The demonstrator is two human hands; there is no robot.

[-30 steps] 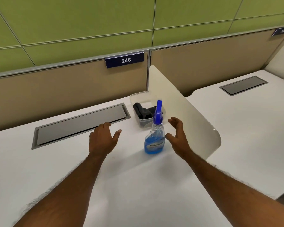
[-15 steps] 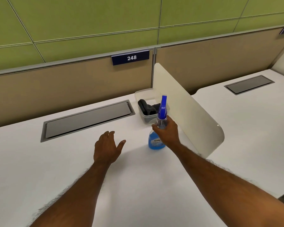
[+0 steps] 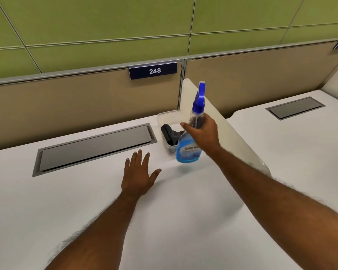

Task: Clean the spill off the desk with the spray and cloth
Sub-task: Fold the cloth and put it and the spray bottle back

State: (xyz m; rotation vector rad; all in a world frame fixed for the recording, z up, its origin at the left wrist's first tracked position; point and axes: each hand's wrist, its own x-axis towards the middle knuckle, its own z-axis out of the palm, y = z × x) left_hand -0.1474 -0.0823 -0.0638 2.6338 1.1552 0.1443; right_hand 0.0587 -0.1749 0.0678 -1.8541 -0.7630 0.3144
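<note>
My right hand (image 3: 204, 132) grips the neck of a clear spray bottle (image 3: 189, 151) with blue liquid and a blue trigger head. The bottle hangs tilted just above the white desk (image 3: 183, 221). Behind it a clear plastic tub (image 3: 165, 117) holds a dark cloth (image 3: 169, 133). My left hand (image 3: 139, 174) lies flat on the desk with fingers spread, to the left of the bottle and holding nothing. I see no spill on the white surface.
A grey cable flap (image 3: 94, 149) is set into the desk behind my left hand. A cream divider panel (image 3: 232, 137) rises right of the bottle, with a second desk (image 3: 300, 152) beyond it. A tan partition with the sign 248 (image 3: 153, 70) closes the back.
My right hand closed on the spray bottle and lifted it off the desk, tilting it. My left hand drew back toward me, away from the cable flap, and flattened.
</note>
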